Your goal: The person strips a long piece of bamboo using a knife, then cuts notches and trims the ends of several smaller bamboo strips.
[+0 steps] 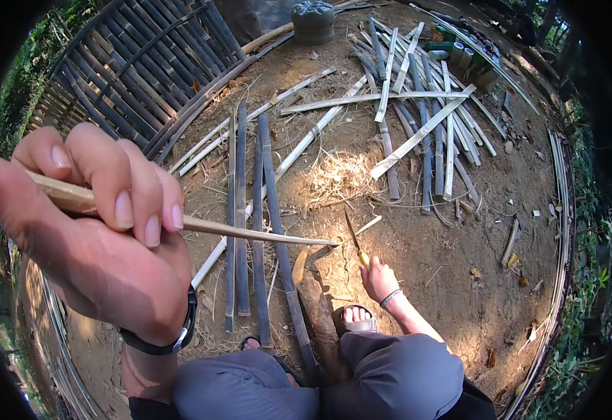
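Note:
Close to the camera on the left, my left hand (110, 231) is closed around a long, thin bamboo strip (250, 233). Its narrow far end points right, over the ground in front of my feet. Lower and to the right, my right hand (381, 282) grips the yellowish handle of a knife (353, 231). The dark, narrow blade points away from me, just right of the strip's tip and apart from it. A short wooden log (320, 315) lies between my legs, beside my sandaled foot (357, 318).
Long dark bamboo slats (259, 231) lie left of the log. Pale shavings (341, 178) are heaped ahead. Farther right is a crisscrossed pile of split bamboo (418, 98). A slatted bamboo panel (145, 66) stands at the back left, and a dark round block (313, 24) at the back.

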Demonstrator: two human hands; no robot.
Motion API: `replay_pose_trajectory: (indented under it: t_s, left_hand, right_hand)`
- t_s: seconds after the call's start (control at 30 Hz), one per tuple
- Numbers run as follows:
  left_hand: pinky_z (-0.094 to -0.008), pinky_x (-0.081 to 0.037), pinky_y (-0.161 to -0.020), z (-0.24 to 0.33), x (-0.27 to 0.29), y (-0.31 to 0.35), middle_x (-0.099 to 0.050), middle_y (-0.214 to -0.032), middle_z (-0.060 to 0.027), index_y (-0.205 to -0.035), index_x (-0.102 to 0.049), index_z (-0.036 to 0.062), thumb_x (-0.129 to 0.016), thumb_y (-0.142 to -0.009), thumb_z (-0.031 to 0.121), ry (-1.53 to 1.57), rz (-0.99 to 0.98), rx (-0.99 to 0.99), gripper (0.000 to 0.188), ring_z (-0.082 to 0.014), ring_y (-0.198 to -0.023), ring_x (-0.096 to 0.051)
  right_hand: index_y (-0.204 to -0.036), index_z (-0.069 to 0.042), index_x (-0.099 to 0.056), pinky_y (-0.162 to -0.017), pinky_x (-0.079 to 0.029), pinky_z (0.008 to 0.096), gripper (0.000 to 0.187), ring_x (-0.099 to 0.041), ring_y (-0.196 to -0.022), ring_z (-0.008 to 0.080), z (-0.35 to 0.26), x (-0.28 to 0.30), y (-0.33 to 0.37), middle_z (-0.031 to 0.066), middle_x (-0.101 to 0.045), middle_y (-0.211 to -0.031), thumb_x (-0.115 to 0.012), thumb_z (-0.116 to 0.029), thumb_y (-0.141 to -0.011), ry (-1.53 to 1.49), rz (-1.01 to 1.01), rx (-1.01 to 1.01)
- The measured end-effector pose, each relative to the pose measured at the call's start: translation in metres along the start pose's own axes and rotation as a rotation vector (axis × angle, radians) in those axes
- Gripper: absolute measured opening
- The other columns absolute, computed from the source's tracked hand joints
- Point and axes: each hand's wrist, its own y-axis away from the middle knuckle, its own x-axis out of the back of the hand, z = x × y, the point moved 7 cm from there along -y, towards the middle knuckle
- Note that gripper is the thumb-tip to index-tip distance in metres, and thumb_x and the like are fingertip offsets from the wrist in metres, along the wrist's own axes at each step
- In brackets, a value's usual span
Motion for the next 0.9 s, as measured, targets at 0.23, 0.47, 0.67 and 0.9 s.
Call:
replay_pose_trajectory:
  t_s: [0.23,0.47,0.67,0.9]
  left_hand:
    - [-0.0202,-0.029,-0.041,-0.002,-0.031,-0.015,-0.030,-0.058,0.0016,-0.083,-0.037,0.0115,-0.037,-0.098,0.045,0.035,-0.065,0.026,0.037,-0.0066,-0.043,-0.027]
    - [-0.0205,-0.029,-0.041,-0.003,-0.031,-0.011,-0.031,-0.057,0.0013,-0.080,-0.036,0.0112,-0.038,-0.098,0.046,-0.079,-0.001,-0.009,0.039,-0.0066,-0.043,-0.030]
    - [-0.0198,-0.029,-0.039,-0.010,-0.046,-0.011,-0.031,-0.057,0.0016,-0.081,-0.036,0.0114,-0.037,-0.098,0.047,0.014,0.041,0.088,0.039,-0.0063,-0.042,-0.028]
    - [-0.0210,-0.032,-0.037,0.013,0.003,0.015,-0.032,-0.052,0.0015,-0.081,-0.033,0.0110,-0.038,-0.099,0.036,0.224,-0.232,0.053,0.031,-0.0069,-0.038,-0.028]
  right_hand:
    - [-0.110,0.000,-0.038,-0.054,-0.048,0.0527,0.033,-0.060,-0.061,0.0457,-0.031,0.015,-0.003,0.0291,-0.059,-0.065,-0.049,-0.026,-0.092,-0.108,0.032,-0.046]
    - [-0.100,-0.002,-0.040,-0.054,-0.048,0.0531,0.026,-0.059,-0.061,0.0469,-0.032,0.038,-0.011,0.0289,-0.057,-0.062,-0.050,-0.024,-0.092,-0.160,0.071,-0.016]
    - [-0.101,0.001,-0.040,-0.057,-0.049,0.0532,0.031,-0.060,-0.062,0.0462,0.033,-0.055,0.017,0.0293,-0.059,-0.067,-0.052,-0.025,-0.090,-0.064,-0.069,-0.090]
    - [-0.099,-0.002,-0.043,-0.056,-0.049,0.0487,0.028,-0.060,-0.065,0.0458,0.037,0.012,0.010,0.0281,-0.059,-0.069,-0.056,-0.024,-0.087,-0.331,0.061,-0.157]
